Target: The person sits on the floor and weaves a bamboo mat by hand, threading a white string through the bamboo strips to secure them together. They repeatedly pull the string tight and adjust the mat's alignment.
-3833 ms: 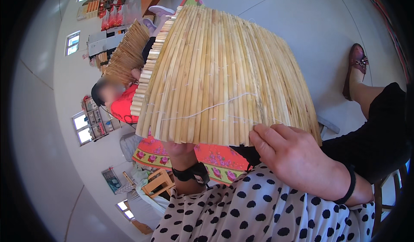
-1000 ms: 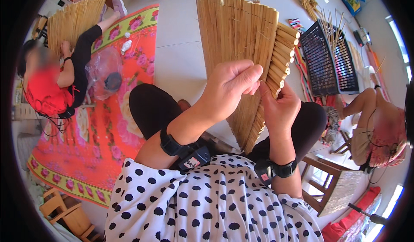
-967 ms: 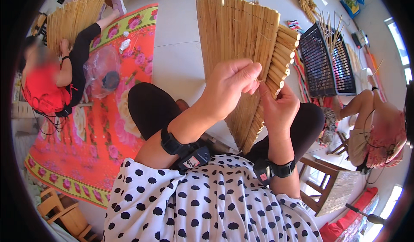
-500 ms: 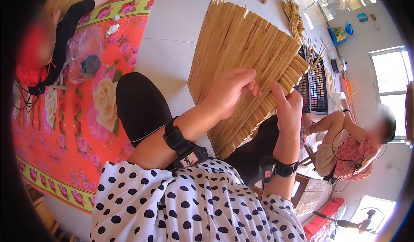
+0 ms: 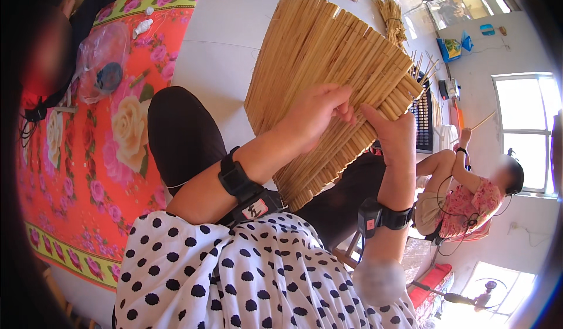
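A mat of straw-coloured stalks (image 5: 316, 47), bound side by side, slants over my lap. At its right edge my right hand (image 5: 394, 134) is closed on it, thumb on top and the other fingers out of sight beneath. My left hand (image 5: 319, 113) is just over the mat's middle, its thumb and fingers curled together close to my right thumb. Whatever the left fingers pinch is too small to make out. Thin threads cross the stalks near the edge.
Right of the mat stands a black plastic crate (image 5: 423, 121) with stalks in it; a stalk bundle (image 5: 392, 21) lies beyond. A person (image 5: 469, 206) sits at the right, another at far left. A red floral cloth (image 5: 88, 170) on the left bears a plastic bag (image 5: 102, 59) and white thread spool (image 5: 142, 27).
My left hand has shifted slightly up and right across the mat. The right hand still grips the edge, its thumb a little further left. The person at the right has raised a hand holding a stalk.
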A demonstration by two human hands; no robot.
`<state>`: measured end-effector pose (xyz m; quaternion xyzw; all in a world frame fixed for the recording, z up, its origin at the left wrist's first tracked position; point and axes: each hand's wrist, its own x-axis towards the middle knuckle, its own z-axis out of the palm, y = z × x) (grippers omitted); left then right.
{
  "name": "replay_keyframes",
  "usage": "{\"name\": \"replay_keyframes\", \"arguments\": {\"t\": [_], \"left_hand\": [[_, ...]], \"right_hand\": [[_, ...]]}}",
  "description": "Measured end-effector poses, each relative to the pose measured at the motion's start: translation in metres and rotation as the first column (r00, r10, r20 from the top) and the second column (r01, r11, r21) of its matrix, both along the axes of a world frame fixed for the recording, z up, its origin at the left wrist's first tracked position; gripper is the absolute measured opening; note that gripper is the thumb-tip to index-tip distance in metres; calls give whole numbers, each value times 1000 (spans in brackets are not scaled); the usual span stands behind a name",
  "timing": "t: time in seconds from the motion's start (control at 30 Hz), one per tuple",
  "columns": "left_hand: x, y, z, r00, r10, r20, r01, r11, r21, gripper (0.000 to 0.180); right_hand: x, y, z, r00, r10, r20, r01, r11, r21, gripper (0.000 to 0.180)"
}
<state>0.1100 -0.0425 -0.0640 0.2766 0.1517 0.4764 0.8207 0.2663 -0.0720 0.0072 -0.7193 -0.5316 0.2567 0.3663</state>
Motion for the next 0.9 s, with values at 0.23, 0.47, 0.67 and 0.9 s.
{"name": "replay_keyframes", "arguments": {"t": [0.23,0.47,0.67,0.9], "left_hand": [[-18,-13,11,924,145,-353,-48,962,269,32],[-95,-24,22,645,503,-575,18,743,669,15],[-269,-73,12,66,820,-569,-293,561,774,14],[-344,-150,-117,-139,166,-976,-226,954,195,30]], "right_hand": [[-12,-1,0,955,-33,295,12,997,73,36],[15,5,-20,992,32,119,-60,971,232,46],[47,15,-34,981,7,193,-29,993,111,55],[80,22,-37,989,-16,150,3,996,88,62]]}}
